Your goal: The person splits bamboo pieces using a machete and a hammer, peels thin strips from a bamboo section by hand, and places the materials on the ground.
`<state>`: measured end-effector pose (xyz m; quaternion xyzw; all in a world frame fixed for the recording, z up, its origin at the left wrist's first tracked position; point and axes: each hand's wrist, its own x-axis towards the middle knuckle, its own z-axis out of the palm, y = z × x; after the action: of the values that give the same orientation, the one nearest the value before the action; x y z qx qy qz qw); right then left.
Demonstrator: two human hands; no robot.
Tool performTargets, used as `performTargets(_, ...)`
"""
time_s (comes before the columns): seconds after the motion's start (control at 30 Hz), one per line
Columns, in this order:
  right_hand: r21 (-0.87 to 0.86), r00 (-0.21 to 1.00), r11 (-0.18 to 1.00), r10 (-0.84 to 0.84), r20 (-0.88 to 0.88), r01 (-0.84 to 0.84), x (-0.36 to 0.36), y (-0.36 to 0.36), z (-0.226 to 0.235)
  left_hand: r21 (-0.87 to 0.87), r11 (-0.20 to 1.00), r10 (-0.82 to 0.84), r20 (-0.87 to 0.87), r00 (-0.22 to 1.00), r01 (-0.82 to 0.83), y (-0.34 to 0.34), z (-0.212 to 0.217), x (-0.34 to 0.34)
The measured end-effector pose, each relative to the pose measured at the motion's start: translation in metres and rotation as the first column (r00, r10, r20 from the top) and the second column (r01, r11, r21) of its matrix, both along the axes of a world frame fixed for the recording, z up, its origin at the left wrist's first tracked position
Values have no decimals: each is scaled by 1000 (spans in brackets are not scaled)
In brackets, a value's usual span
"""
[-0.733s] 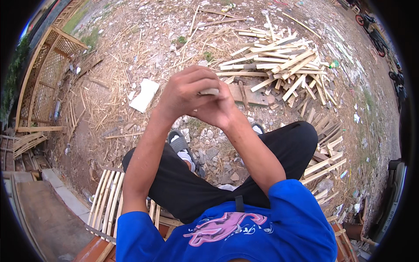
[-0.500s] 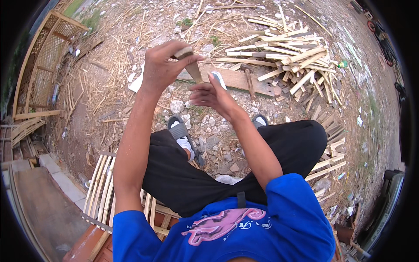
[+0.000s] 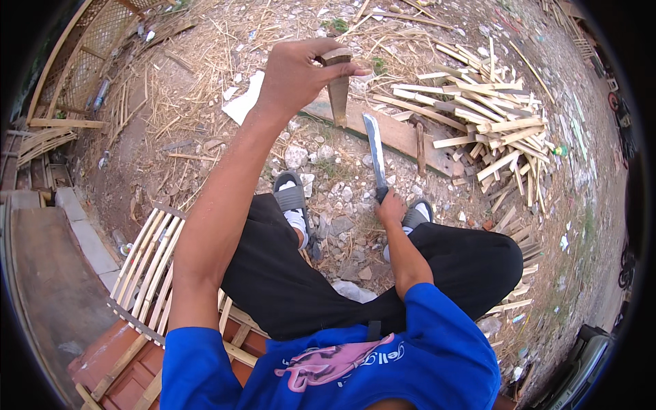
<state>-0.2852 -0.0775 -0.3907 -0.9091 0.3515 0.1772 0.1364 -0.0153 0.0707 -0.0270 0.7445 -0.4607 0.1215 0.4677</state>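
Observation:
My left hand (image 3: 292,76) is raised at upper centre. Its thumb and fingers pinch the top of a short, tapering brown wooden piece (image 3: 339,96), which hangs nearly upright with its narrow end down. Lower and to the right, my right hand (image 3: 391,208) is wrapped round the dark handle of a machete (image 3: 376,152). The long pale blade points away from me and stands apart from the wooden piece. Beyond both hands, a wide plank (image 3: 393,134) lies slantwise on the ground, partly hidden behind the wooden piece.
A heap of split wooden strips (image 3: 502,130) lies at the far right. A short stick (image 3: 421,149) rests across the plank. Slatted wood (image 3: 147,266) is at my left, and a lattice frame (image 3: 85,55) stands far left. Rubble and straw cover the ground around my sandals (image 3: 290,195).
My right hand has dropped away from the wooden piece toward my right knee, and the machete now shows along its whole blade. My left hand still pinches the piece, slightly higher. The view has shifted.

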Motion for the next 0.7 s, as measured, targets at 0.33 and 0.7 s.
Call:
performTargets(0.33, 287, 963, 928, -264, 48, 240, 11, 2, 14, 34, 993, 120, -230, 966, -115, 3, -3, 11)
performTargets(0.7, 885, 613, 430, -752, 243, 176, 60, -17, 180, -81, 988, 98, -306, 947, -128, -9, 8, 2)
